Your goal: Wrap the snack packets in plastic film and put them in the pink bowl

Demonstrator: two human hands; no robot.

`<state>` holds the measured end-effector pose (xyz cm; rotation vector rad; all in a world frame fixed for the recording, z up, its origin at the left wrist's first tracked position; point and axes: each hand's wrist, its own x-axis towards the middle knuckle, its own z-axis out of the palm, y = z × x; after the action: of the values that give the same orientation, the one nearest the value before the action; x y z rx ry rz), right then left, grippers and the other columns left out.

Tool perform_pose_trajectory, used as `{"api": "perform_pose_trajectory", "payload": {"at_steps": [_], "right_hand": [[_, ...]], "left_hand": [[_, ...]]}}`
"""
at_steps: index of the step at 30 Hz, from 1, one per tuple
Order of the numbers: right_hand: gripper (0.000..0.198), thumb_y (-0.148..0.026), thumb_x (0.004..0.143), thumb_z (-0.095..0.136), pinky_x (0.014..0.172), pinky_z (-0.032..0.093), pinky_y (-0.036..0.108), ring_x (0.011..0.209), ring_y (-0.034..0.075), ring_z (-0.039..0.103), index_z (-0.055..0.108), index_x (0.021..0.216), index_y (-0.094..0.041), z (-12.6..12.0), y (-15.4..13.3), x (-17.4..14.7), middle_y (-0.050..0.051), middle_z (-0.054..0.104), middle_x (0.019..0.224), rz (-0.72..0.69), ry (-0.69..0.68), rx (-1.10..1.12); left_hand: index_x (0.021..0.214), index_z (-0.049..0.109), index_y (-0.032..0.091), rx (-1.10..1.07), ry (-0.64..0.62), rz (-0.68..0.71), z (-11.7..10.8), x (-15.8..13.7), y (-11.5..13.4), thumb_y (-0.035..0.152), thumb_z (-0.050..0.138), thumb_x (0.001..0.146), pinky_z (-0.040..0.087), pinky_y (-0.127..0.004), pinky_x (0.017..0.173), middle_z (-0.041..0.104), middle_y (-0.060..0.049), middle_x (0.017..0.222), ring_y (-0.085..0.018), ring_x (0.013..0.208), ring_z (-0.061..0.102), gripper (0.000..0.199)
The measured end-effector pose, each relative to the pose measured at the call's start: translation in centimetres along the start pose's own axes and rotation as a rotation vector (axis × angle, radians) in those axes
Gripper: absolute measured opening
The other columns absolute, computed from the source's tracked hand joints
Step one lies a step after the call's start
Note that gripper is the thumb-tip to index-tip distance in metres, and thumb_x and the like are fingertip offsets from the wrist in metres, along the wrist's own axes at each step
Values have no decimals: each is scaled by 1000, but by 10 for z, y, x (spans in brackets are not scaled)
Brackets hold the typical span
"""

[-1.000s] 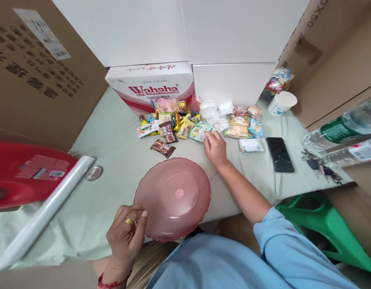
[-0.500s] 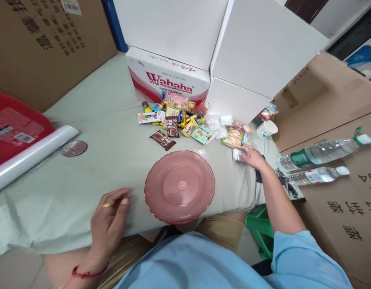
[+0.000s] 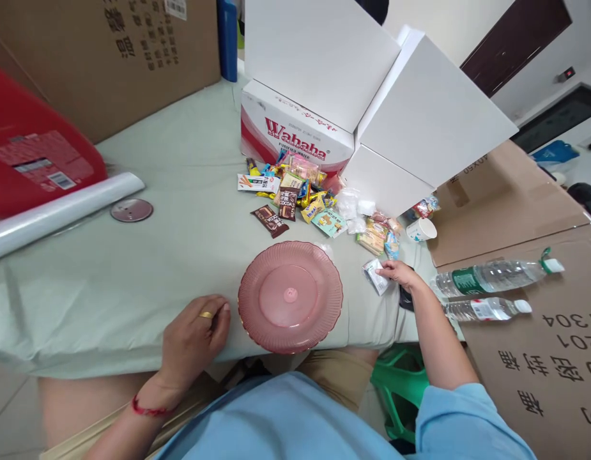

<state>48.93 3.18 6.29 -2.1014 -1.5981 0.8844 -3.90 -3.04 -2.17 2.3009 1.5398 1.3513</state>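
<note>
Tablecloth (image 3: 194, 252) spreads wide left of the plate (image 3: 290, 295).

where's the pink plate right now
In the head view, the pink plate is mid-picture at the near edge of the table, right of the left hand, with cocoa packets beyond it.
</note>
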Motion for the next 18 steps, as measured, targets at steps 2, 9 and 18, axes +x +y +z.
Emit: {"api": "perform_pose_trajectory", "payload": {"at_steps": [2, 9, 18], "right_hand": [[55, -67, 60, 85, 65, 49, 30, 71, 19, 60, 68, 79, -18, 4, -1, -5, 2, 68, 76, 25, -3, 10], [54, -60, 57, 90, 64, 47, 30, 69, 19, 60, 59, 78, -22, 13, -26, -24, 0, 65, 73, 9, 63, 146], [45, -42, 85, 83, 90, 54, 34, 101, 21, 69, 63, 120, -24, 72, -173, -44, 5, 73, 113, -449, -310, 288]], "left_hand": [[97, 65, 22, 40, -2, 32, 0, 0, 2, 20, 56, 99, 53, -33, 72, 74, -5, 88, -22, 79, 70, 9], [97, 64, 19, 88, -50, 50, -2, 1, 5, 14, 56, 99, 54, -33, 76, 73, -6, 91, -22, 82, 69, 10], [96, 63, 20, 124, -100, 47, -1, 0, 5, 16, 55, 102, 52, -33, 74, 72, -6, 89, -22, 82, 67, 11]]}}
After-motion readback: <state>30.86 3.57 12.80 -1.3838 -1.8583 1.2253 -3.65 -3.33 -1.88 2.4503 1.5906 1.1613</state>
